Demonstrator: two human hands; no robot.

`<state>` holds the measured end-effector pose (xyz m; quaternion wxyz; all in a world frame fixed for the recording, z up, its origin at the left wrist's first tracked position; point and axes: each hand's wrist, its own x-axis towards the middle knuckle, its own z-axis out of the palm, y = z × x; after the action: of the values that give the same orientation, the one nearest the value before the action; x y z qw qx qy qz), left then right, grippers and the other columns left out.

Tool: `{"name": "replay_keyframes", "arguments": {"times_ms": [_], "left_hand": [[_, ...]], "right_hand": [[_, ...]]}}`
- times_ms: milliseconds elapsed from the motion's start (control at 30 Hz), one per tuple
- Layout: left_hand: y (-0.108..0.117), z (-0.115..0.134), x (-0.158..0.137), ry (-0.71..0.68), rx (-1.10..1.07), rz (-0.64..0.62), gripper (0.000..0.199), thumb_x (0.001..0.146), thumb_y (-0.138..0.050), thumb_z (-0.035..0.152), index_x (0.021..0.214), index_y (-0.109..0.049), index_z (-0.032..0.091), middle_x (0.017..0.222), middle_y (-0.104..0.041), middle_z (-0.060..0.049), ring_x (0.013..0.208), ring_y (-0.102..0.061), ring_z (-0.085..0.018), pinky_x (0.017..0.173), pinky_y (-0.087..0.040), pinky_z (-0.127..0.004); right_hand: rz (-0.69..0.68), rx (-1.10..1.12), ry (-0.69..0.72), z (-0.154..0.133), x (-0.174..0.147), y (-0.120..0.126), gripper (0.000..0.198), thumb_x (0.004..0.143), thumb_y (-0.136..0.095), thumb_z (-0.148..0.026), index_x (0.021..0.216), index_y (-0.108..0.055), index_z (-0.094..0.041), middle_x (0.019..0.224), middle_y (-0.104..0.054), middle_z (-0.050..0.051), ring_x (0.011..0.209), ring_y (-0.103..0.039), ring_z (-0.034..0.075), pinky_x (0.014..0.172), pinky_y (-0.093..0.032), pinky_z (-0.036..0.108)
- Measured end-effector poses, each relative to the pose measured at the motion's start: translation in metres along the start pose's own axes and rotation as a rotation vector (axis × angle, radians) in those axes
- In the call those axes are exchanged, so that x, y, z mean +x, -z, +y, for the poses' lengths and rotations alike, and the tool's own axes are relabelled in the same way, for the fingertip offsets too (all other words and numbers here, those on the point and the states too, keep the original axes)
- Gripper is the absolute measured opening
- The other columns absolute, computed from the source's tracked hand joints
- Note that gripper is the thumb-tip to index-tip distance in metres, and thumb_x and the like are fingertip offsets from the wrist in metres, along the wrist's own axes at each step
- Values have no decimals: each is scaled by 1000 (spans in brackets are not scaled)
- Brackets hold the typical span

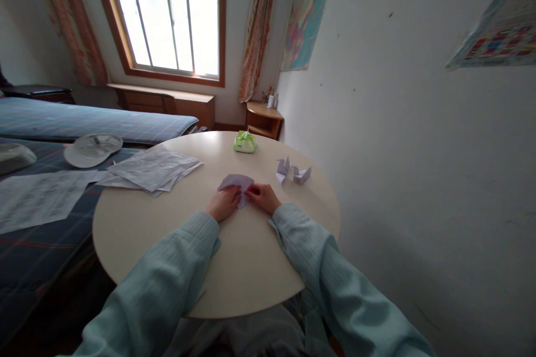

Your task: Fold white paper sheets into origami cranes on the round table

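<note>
Clearly, our paper (pixel 235 179) lies on the desk (pixel 247 268), under our left hand (pixel 226 202), which curls over it; whether it grips, we cannot tell from here. Our right hand (pixel 263 196) pinches its right edge. Thin and light, it should crease easily; we'd hold the edges.

One table (pixel 251 279) stood | on it were two hands (pixel 225 203), one folded paper (pixel 231 179), two paper birds (pixel 302 175), one tissue pack (pixel 244 143) | beyond it, one window (pixel 161 14), two curtains (pixel 260 19) | to its right, two posters (pixel 309 19)
</note>
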<state>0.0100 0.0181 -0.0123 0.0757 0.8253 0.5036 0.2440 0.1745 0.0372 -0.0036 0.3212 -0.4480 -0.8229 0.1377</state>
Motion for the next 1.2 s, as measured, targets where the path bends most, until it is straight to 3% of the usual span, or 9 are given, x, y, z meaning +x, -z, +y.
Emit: {"name": "replay_keyframes", "arguments": {"times_ms": [433,800,1200], "left_hand": [[0,1,-1,-55,-55,-28,29,78,-40,24,102,-54,18,109,-56,-6,105,-48,-18,94,-35,-33],[-3,-1,0,-25,-69,-16,39,74,-34,12,109,-50,18,112,-55,-4,104,-49,-15,95,-35,-29],[-3,-1,1,-89,-95,-3,36,73,-35,11,103,-54,17,106,-57,-5,101,-50,-15,93,-36,-29]], "right_hand": [[5,3,-9,1,0,-1,27,71,-55,-40,72,-63,-14,60,-60,1,55,-50,8,54,-36,18],[-61,35,9,3,-1,-1,14,68,-58,-24,77,-66,-16,63,-62,-1,57,-51,8,57,-36,17],[-68,26,37,5,0,-3,15,71,-56,-25,77,-68,-18,69,-66,-1,60,-54,8,59,-36,18]]}}
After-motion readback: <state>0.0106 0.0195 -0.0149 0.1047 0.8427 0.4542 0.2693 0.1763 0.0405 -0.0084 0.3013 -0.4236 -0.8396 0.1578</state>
